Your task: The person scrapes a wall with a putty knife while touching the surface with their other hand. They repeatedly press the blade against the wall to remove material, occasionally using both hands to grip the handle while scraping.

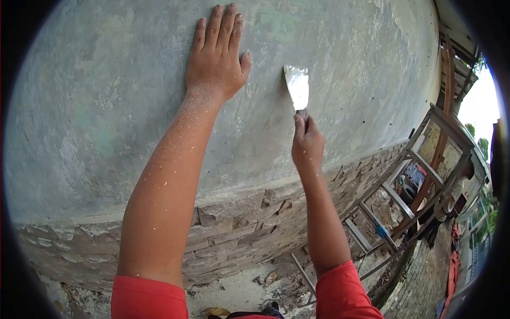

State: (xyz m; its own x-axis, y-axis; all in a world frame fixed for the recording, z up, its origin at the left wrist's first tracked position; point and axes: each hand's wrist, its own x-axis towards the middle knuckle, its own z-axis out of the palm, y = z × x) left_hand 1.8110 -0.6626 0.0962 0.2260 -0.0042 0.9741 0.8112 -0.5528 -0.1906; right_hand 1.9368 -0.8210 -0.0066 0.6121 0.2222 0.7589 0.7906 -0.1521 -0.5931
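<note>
My left hand [217, 64] lies flat on the grey-green wall [143, 58], its fingers stretched upward and the thumb apart. Pale flakes and dust cling to the wrist and forearm. To its right, my right hand [308, 142] is wrapped round the dark handle of a paint scraper [297, 87]. The shiny metal blade points up, its wide edge right at the wall's surface. Patchy, worn paint with faint green areas shows around both hands.
Rough stone cladding [228, 223] runs along the wall's foot. A metal ladder [396, 199] leans at the right, with a wooden beam [440, 143] behind it. Further right is a person [457, 194]. Debris lies on the ground [228, 297] below.
</note>
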